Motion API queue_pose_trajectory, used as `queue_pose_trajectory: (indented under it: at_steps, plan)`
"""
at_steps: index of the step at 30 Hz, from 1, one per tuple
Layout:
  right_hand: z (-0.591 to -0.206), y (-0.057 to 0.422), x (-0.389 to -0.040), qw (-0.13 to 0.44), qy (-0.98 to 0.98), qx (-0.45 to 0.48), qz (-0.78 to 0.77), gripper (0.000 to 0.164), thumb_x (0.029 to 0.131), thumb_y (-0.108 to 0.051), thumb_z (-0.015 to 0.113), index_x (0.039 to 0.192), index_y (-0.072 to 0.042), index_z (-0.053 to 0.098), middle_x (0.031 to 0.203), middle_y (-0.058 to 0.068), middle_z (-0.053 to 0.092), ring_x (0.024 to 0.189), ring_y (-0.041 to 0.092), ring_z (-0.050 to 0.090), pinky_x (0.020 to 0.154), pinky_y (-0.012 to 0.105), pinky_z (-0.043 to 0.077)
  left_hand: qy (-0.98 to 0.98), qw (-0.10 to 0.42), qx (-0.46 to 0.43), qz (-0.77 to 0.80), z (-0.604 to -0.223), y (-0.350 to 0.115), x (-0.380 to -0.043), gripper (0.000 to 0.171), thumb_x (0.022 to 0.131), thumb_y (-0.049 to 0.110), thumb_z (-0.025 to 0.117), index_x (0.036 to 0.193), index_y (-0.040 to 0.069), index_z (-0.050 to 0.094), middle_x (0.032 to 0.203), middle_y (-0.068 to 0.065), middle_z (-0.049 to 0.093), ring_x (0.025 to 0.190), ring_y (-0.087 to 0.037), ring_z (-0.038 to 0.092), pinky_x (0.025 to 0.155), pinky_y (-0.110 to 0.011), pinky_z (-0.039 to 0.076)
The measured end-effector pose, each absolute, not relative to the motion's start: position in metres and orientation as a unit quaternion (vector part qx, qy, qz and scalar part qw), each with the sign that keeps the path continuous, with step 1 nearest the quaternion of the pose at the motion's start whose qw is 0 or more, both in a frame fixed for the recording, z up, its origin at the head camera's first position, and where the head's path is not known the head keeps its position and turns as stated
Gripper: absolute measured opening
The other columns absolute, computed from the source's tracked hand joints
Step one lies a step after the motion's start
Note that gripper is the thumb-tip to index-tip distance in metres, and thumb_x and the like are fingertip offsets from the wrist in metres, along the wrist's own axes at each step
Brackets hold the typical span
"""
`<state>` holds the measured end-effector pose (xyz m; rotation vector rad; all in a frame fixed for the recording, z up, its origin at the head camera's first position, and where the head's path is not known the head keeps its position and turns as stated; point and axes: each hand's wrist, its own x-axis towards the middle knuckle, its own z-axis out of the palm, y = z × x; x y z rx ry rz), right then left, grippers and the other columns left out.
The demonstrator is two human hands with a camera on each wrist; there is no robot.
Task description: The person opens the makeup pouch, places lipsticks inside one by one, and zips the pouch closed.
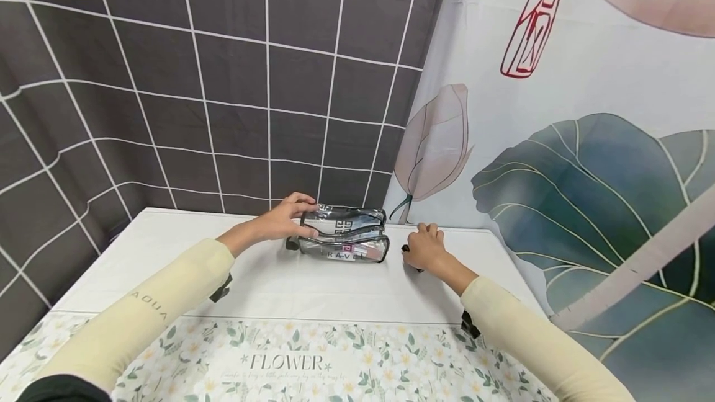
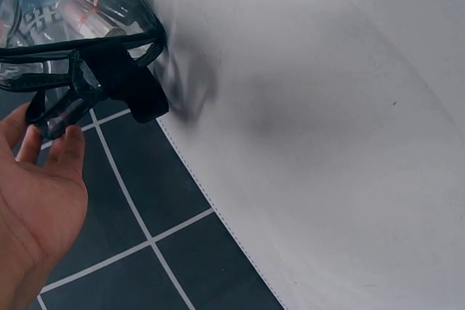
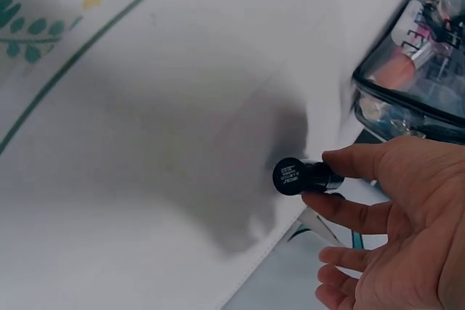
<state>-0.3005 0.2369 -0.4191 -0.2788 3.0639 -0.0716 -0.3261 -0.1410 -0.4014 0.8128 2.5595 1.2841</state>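
A clear toiletry bag (image 1: 365, 252) with black piping and the word TRAVEL stands at the back of the table, its zippered top parted. My left hand (image 1: 281, 219) holds the bag's left end by its upper edge, thumb toward the front. A black strap tab (image 2: 142, 92) sticks out from that end. Through the plastic, small tubes and bottles (image 3: 396, 70) are visible inside. Right of the bag and apart from it, my right hand (image 3: 407, 223) pinches a small black cylinder (image 3: 290, 177) between thumb and forefinger. Printed text marks its round end, like a cosmetic tube; its exact kind is unclear.
The white table (image 1: 268, 287) carries a flowered strip with the word FLOWER along its front. Directly behind the bag hangs a dark gridded curtain (image 1: 234, 123). A leaf-printed white cloth (image 1: 558, 160) closes off the right side.
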Motion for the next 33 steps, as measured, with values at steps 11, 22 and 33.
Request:
queue_pose_trajectory:
  at_steps: [11,22,33]
  plan:
    - [-0.391,0.240,-0.308,-0.013,0.990,-0.122,-0.068,0.040,0.106,-0.017,0.073,0.069,-0.006,0.060,0.163,0.042,0.049,0.143,0.060,0.040,0.108,0.067,0.040,0.860,0.077,0.275,0.423,-0.403,-0.142,-0.327,0.080,0.099,0.024,0.084,0.162,-0.012,0.050,0.171,-0.029,0.033,0.161,-0.060,0.038,0.136,-0.066,0.037]
    - [-0.368,0.234,-0.312,-0.052,0.984,-0.148,-0.084,0.040,0.108,-0.020,0.070,0.072,-0.008,0.061,0.167,0.039,0.047,0.146,0.059,0.038,0.113,0.071,0.038,0.856,0.083,0.272,0.432,-0.404,-0.142,-0.326,0.081,0.098,0.022,0.084,0.162,-0.013,0.050,0.171,-0.029,0.032,0.161,-0.061,0.038,0.136,-0.065,0.037]
    - [-0.341,0.222,-0.311,-0.106,0.971,-0.196,-0.092,0.032,0.109,-0.021,0.073,0.081,-0.007,0.069,0.161,0.035,0.054,0.149,0.057,0.040,0.116,0.072,0.038,0.854,0.081,0.275,0.433,-0.403,-0.142,-0.326,0.080,0.098,0.022,0.084,0.162,-0.013,0.050,0.171,-0.029,0.032,0.162,-0.059,0.037,0.137,-0.065,0.035]
